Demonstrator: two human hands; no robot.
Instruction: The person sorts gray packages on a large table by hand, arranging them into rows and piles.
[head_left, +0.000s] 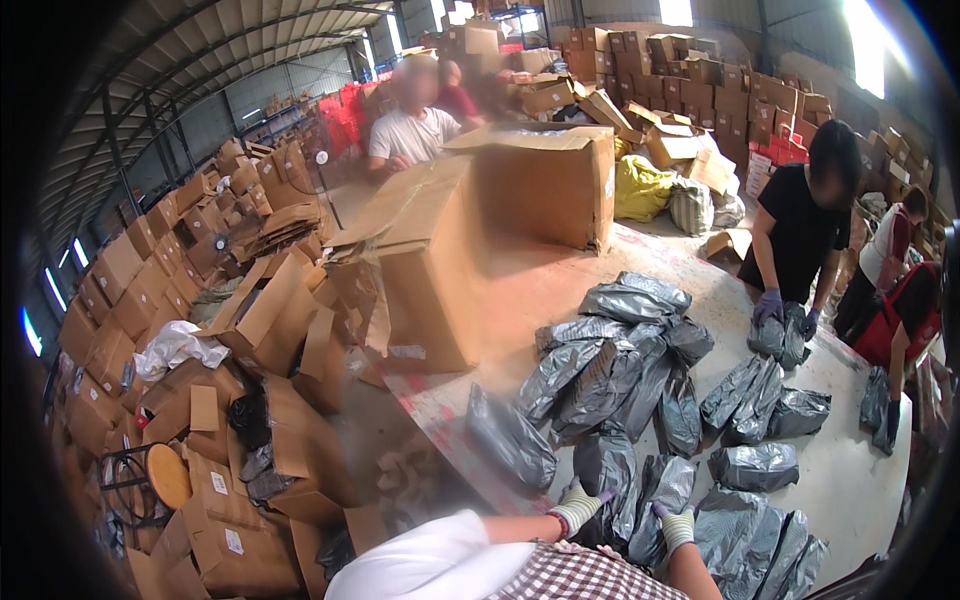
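My left hand (582, 507), in a striped knit glove, rests against the near end of a grey plastic-wrapped parcel (606, 469); its fingers are partly spread. To its right, my right hand (674, 523), gloved alike, touches another grey parcel (664, 487); whether it grips is unclear. Both parcels lie on the pale table (847, 480). A heap of similar grey parcels (600, 382) lies beyond my hands, and a row of upright ones (739, 525) stands close by on the right.
Two big cardboard boxes (427, 277) (555, 180) sit at the table's far left. A co-worker in black (799, 217) handles grey parcels across the table; another in a red apron (900, 322) reaches in at the right. Open cartons (277, 315) and a round stool (169, 476) are on the left.
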